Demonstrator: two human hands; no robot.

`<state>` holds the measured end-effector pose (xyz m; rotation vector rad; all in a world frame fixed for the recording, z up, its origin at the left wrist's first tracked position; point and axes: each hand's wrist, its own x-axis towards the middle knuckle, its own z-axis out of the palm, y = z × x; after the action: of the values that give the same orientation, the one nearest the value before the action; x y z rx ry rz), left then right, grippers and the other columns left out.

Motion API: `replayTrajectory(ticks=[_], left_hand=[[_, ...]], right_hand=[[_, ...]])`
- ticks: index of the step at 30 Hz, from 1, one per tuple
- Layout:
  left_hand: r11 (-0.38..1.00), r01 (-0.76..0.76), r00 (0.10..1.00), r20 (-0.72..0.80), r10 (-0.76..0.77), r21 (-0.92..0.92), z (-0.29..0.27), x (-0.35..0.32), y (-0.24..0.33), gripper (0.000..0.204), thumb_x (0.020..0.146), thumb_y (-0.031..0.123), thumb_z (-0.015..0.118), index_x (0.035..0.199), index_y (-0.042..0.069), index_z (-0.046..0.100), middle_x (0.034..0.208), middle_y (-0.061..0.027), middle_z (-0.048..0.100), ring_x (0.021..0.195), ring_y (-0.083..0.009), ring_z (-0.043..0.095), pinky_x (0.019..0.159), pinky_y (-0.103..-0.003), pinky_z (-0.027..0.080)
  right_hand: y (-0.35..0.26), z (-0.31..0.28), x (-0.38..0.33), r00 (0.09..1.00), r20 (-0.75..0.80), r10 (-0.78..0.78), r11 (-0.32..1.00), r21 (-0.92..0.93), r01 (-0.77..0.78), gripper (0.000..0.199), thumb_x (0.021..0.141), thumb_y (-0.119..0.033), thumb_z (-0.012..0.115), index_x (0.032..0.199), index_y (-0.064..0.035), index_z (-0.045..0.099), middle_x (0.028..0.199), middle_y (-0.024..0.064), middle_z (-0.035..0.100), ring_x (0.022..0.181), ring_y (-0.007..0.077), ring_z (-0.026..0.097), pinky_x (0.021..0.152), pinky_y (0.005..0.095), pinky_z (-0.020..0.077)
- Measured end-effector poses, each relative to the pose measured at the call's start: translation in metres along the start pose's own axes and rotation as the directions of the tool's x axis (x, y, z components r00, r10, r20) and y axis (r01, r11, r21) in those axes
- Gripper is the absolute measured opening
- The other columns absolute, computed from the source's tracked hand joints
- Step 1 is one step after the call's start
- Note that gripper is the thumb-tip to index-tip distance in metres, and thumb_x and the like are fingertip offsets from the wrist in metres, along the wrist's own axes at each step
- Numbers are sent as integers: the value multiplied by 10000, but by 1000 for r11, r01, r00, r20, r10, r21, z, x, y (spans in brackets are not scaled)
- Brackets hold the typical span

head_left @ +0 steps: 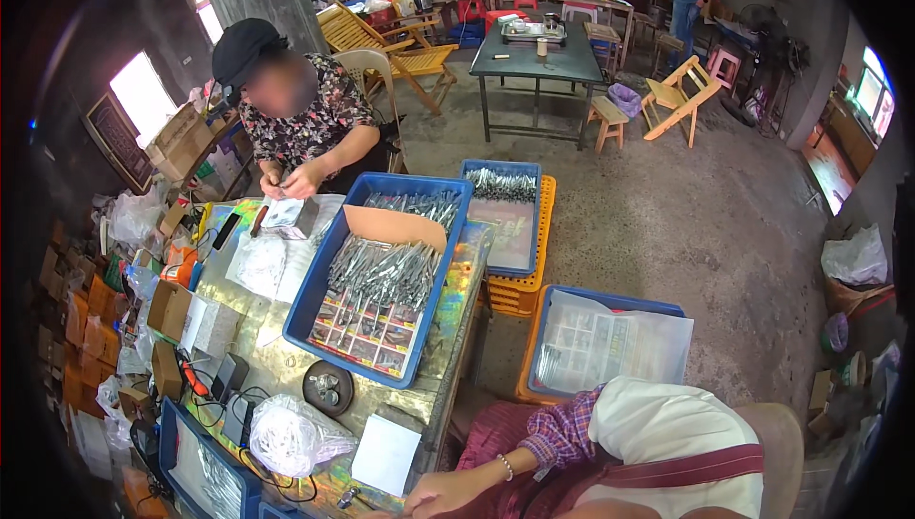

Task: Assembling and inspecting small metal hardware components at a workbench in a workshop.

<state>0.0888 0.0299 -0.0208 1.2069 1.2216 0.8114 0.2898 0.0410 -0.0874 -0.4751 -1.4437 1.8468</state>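
Observation:
At the lower edge my right hand [443,495], below a plaid cuff and a bead bracelet, has its fingers curled together. The frame cuts off its fingertips, so what they hold is hidden. My left hand is out of view. Just left of the right hand, a small metal part with a dark end [351,497] lies on the table. A white sheet of paper [385,454] is close above it. Beyond that, a round dark dish [328,387] holds small metal pieces. A clear plastic bag [294,435] of white items rests beside the dish.
A blue tray [456,262] of thin metal parts lies across the table [245,333]. Opposite, a co-worker's hands [294,181] pinch something small. Blue trays on orange crates [548,233] stand right of the table. Cables and a black adapter [230,376] crowd the left side.

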Motion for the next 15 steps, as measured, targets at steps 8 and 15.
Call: replayTrajectory(ticks=[8,15], left_hand=[[997,-66,997,25,67,-38,8,4,-3,230,933,216,480,860,12,560,572,-22,452,477,-125,416,462,-271,370],[975,-141,975,-147,167,172,29,11,6,54,714,-69,668,744,-33,641,810,-92,655,760,-162,607,689,-260,477]], right_hand=[[-6,-31,-19,987,25,156,976,-155,-151,251,857,-130,572,1059,15,600,844,49,654,746,96,617,684,264,515],[-30,-35,-28,937,-171,306,947,158,-281,246,867,-120,586,1066,23,606,838,64,658,744,102,618,658,225,508]])
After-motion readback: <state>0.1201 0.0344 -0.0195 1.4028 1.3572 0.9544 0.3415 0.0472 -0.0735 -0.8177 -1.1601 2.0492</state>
